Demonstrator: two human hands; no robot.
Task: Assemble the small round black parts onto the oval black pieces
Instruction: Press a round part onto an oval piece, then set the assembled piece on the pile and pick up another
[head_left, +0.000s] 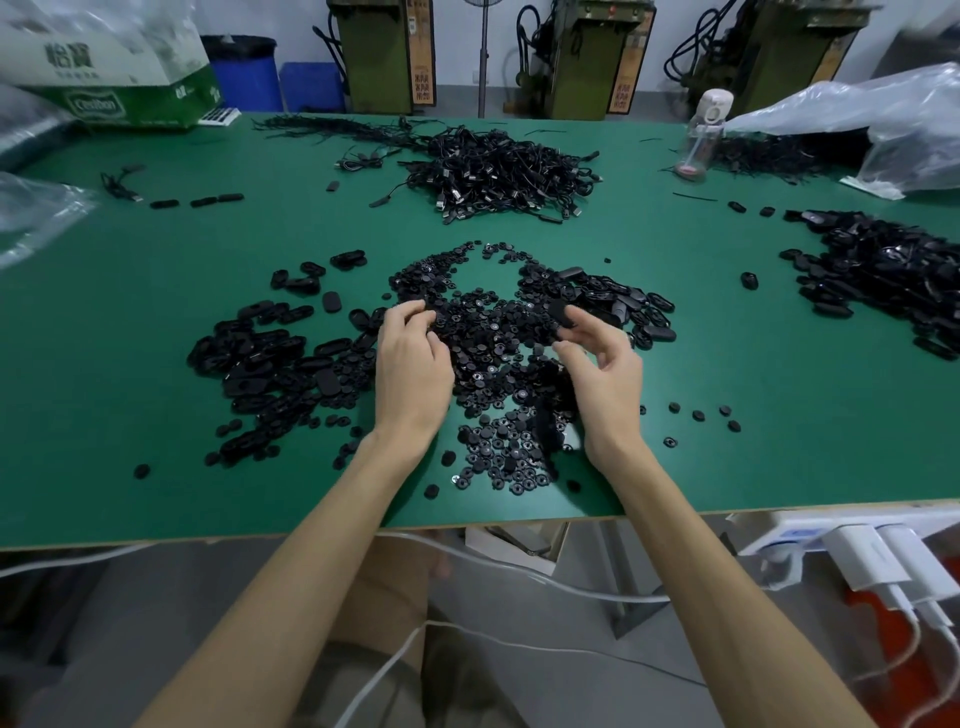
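**Oval black piece held ready for its round part**

The oval black piece is pinched at the fingertips of the right hand, lifted just above the heap, I'd guess so its face is free to take a part. The left hand curls its fingers down into the small round black parts; whether it has one pinched I cannot tell. A loose heap of ovals lies beside it on the green table, near both hands.

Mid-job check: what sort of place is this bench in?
Most likely a small factory assembly workshop: a green work table heaped with small round black parts and oval black pieces, a tangled pile of black cables, and olive-green machines along the back wall.
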